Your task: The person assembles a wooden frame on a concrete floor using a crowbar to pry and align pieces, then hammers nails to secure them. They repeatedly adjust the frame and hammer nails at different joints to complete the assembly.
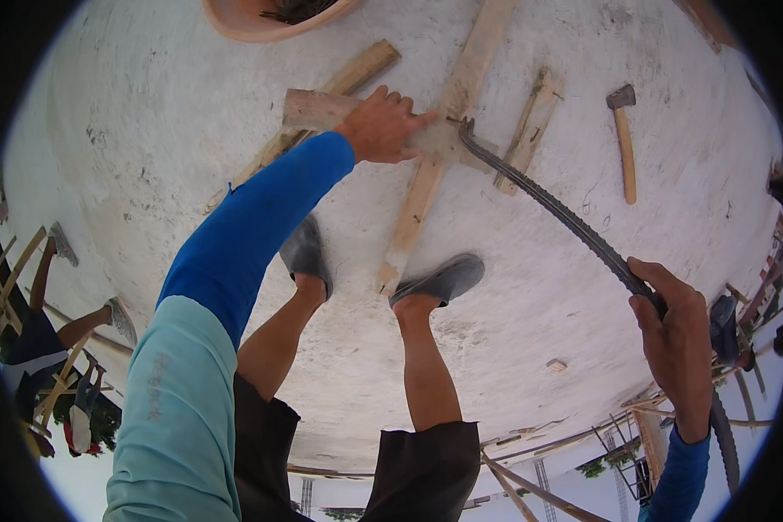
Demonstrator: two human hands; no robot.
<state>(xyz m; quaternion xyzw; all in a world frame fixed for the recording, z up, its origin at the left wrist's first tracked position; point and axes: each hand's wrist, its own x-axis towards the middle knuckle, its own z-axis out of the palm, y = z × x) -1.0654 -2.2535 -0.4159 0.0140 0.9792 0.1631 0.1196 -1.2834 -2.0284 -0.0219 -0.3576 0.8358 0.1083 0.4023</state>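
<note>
My right hand (674, 326) is closed around a long, dark, ribbed crowbar (555, 204). The bar's hooked end meets a short wooden board (317, 110) near what looks like a nail. That board lies across a long wooden plank (415, 213) on the floor, forming a cross. Over the short board, my left hand (384, 126) grips its far edge, with the index finger stretched toward the hook. The left palm and thumb are partly hidden.
A hatchet (625, 148) with a wooden handle lies at the right. Other wood pieces (531, 126) flank the cross. A clay-coloured basin (278, 26) stands at the far edge. My feet in dark clogs (441, 278) are close to the plank. People (70, 322) are at the left.
</note>
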